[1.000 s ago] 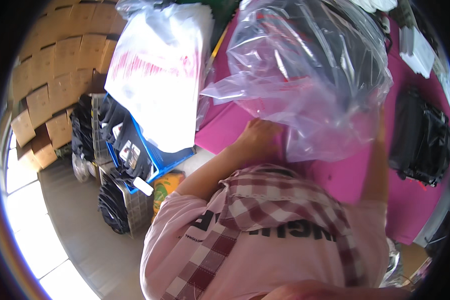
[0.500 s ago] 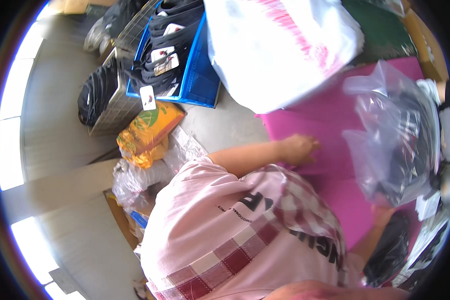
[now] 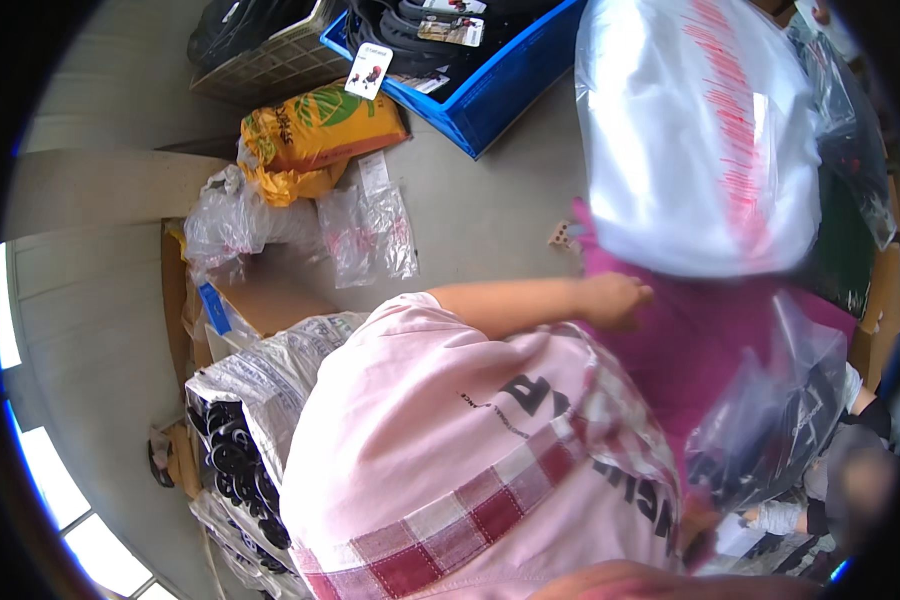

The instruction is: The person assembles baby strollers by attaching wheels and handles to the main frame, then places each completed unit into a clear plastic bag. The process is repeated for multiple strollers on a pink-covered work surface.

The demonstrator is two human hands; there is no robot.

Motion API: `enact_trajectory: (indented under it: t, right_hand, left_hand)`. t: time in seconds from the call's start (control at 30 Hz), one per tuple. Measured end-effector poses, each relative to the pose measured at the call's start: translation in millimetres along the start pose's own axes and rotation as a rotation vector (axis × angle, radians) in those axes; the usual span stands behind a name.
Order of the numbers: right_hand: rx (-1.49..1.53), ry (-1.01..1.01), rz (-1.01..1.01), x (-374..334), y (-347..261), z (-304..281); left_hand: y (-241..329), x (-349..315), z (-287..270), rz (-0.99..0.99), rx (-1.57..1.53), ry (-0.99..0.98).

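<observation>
Down at the near edge of the magenta table (image 3: 710,350), in the head view, my left hand (image 3: 615,298) rested with its fingers curled loosely on the tabletop; it had hold of nothing that I could see. My right hand (image 3: 698,525) sat low at the table's right side, mostly hidden behind my pink shirt (image 3: 450,440), and it seemed to be pinching the bottom of a clear bag (image 3: 780,400), though I could not tell how tightly the fingers were closed. That bag hung crumpled over the right part of the table, with dark things showing through it. A big white bag (image 3: 700,130) with red print lay across the table's far edge, just beyond my left hand. Off the table, on the floor to the left, I saw a blue crate (image 3: 500,90) of dark goods, an orange sack (image 3: 315,130), and small clear bags (image 3: 370,230). Black wheels (image 3: 235,460) sat packed in a sack beside my left side.
</observation>
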State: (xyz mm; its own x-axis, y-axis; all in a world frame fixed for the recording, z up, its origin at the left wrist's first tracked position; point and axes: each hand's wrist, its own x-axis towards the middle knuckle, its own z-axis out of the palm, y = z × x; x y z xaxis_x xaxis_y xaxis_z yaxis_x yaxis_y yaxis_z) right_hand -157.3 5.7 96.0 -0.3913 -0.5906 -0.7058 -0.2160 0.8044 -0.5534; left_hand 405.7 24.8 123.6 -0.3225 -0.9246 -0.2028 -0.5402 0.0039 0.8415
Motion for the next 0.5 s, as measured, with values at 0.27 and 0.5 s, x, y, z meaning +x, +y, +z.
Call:
enact_trajectory:
  t: [0.27,0.5]
  right_hand:
    - [-0.071,0.013,0.009,0,-3,-2]
    - [-0.074,0.017,0.019,-26,21,9]
  left_hand:
    - [-20,-16,-2,0.042,-0.103,0.048]
    - [-11,-8,-19,0.009,-0.121,-0.057]
